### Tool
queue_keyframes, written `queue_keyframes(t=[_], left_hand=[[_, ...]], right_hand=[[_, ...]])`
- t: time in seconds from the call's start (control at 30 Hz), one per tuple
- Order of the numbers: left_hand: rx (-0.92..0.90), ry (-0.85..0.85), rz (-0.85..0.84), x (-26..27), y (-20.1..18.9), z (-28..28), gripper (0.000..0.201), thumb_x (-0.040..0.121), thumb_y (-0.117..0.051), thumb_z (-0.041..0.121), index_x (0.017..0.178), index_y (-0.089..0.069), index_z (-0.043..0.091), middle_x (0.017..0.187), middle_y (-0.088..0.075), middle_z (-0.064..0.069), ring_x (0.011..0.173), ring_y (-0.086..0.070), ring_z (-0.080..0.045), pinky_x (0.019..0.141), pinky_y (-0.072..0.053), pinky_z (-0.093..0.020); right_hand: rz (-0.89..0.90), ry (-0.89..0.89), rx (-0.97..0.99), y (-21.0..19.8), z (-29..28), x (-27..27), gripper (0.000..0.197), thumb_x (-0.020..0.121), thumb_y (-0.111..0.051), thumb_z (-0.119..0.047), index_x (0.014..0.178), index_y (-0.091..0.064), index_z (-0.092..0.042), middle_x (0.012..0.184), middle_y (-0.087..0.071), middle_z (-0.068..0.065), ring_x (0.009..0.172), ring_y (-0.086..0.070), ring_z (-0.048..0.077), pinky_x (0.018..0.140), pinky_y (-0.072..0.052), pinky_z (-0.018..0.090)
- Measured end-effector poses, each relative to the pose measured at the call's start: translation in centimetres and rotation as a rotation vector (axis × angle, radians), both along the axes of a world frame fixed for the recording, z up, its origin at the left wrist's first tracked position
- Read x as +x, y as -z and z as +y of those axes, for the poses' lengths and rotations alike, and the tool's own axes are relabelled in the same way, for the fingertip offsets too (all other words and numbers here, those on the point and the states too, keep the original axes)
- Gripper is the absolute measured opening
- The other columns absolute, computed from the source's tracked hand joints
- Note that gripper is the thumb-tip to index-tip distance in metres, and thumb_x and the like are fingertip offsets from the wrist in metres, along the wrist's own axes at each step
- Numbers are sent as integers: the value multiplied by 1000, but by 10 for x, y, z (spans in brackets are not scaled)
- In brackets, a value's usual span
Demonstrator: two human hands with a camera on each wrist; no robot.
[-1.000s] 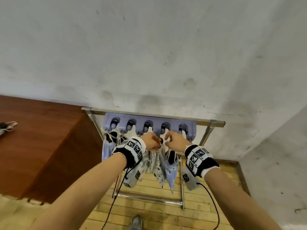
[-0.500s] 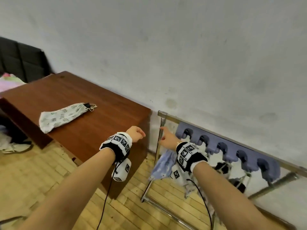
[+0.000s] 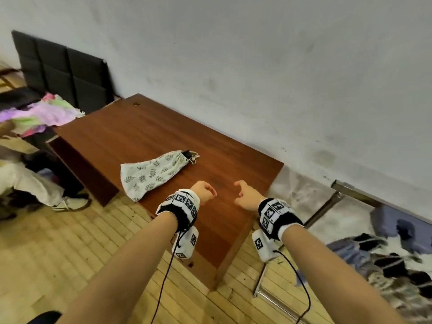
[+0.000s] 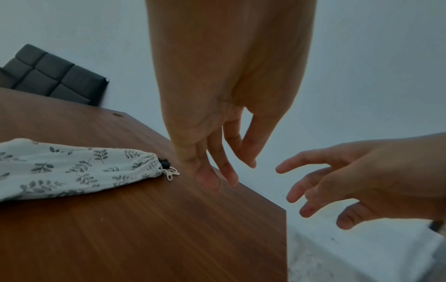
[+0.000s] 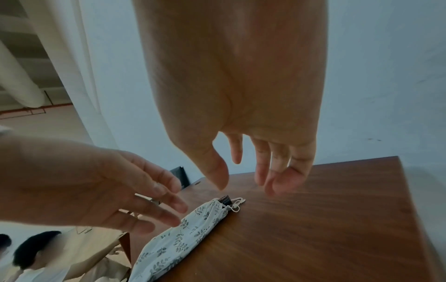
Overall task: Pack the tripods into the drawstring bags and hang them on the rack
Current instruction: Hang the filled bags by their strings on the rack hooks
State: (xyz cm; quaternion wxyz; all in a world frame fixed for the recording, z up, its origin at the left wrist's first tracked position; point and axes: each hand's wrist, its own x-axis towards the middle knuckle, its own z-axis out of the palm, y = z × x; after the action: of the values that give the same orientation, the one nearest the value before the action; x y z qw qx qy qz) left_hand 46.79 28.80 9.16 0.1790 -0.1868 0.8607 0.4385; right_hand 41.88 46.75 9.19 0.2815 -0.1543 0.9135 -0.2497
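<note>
A white drawstring bag with a leaf print (image 3: 154, 173) lies on the brown wooden table (image 3: 224, 164), a black tripod end poking out of its cinched mouth (image 4: 164, 164). The same bag (image 5: 183, 229) shows in the right wrist view. My left hand (image 3: 205, 190) hovers over the table to the right of the bag, fingers relaxed and empty (image 4: 231, 171). My right hand (image 3: 245, 192) hovers beside it, fingers loosely spread and empty (image 5: 243, 177). At the far right stands the metal rack (image 3: 350, 190) with purple hooks (image 3: 402, 223), and several filled bags (image 3: 378, 258) hang from it.
A grey wall runs behind the table and rack. A black padded chair back (image 3: 63, 69) and colourful cloth (image 3: 44, 113) are at the left. A seated person's legs and shoe (image 3: 46, 190) are by the table's left end. The floor is pale wood.
My view and both hands have swung left, from the rack's hooks to above the table. Both hands left the hung bags and are empty now.
</note>
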Motion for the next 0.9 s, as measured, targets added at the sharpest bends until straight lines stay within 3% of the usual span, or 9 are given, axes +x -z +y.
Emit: queue_keyframes(t=[0.07, 0.2, 0.3, 0.37, 0.43, 0.53, 0.63, 0.77, 0.9], left_hand=[[14, 1, -5, -19, 4, -31, 27, 87, -51, 3, 73, -64, 21, 90, -64, -7, 79, -58, -20, 64, -47, -25], [20, 49, -43, -60, 16, -84, 26, 86, -51, 1, 72, -62, 20, 84, -63, -7, 72, -57, -21, 58, -45, -25], [25, 94, -61, -100, 26, -119, 27, 86, -52, -1, 71, -58, 20, 75, -58, -4, 62, -52, -14, 58, -44, -23], [4, 83, -37, -126, 34, -144, 31, 87, -54, -2, 69, -55, 23, 71, -55, 3, 62, -50, -8, 59, -42, -18], [13, 59, -47, -154, 37, -170, 31, 87, -51, -3, 69, -55, 21, 75, -58, 0, 64, -51, -8, 57, -41, -17], [14, 54, -58, -189, 47, -211, 26, 88, -50, -2, 71, -63, 13, 86, -61, -10, 67, -53, -17, 56, -44, -21], [-21, 58, -91, -223, 57, -247, 26, 88, -53, 0, 70, -63, 15, 86, -62, -10, 71, -56, -22, 55, -45, -25], [-26, 101, -126, -275, 75, -279, 24, 87, -54, 2, 70, -64, 16, 90, -67, -14, 79, -61, -25, 71, -53, -31], [-32, 239, -177, -315, 98, -287, 22, 88, -49, 3, 92, -68, 11, 106, -68, -16, 99, -64, -33, 82, -53, -35]], right_hand=[[-4, 1, 17, 4, -32, -18, 61, 92, -55, -16, 145, -25, -22, 135, -46, 14, 104, -57, 26, 86, -49, 34], [-9, 0, 56, 17, -90, -62, 60, 92, -56, -17, 145, -27, -21, 136, -46, 14, 110, -57, 27, 86, -48, 32], [-21, 11, 60, 30, -129, -104, 59, 91, -57, -17, 144, -30, -21, 134, -48, 13, 109, -57, 25, 86, -46, 31], [-58, 31, 55, 40, -155, -132, 58, 90, -59, -19, 142, -33, -21, 130, -51, 12, 108, -57, 24, 87, -46, 32], [-102, 55, 55, 50, -181, -159, 58, 88, -62, -21, 140, -36, -22, 127, -53, 11, 107, -57, 25, 90, -49, 35], [-174, 96, 63, 67, -212, -185, 58, 86, -60, -20, 139, -38, -24, 124, -56, 9, 98, -62, 25, 79, -55, 36], [-230, 135, 98, 84, -237, -203, 54, 89, -54, -16, 140, -38, -24, 132, -52, 9, 100, -62, 26, 71, -53, 32], [-223, 258, 103, 104, -264, -233, 47, 94, -44, -12, 139, -41, -24, 131, -56, 10, 98, -59, 26, 74, -50, 31], [-211, 474, 124, 132, -282, -247, 44, 95, -45, -13, 138, -45, -19, 135, -55, 9, 116, -57, 28, 91, -48, 32]])
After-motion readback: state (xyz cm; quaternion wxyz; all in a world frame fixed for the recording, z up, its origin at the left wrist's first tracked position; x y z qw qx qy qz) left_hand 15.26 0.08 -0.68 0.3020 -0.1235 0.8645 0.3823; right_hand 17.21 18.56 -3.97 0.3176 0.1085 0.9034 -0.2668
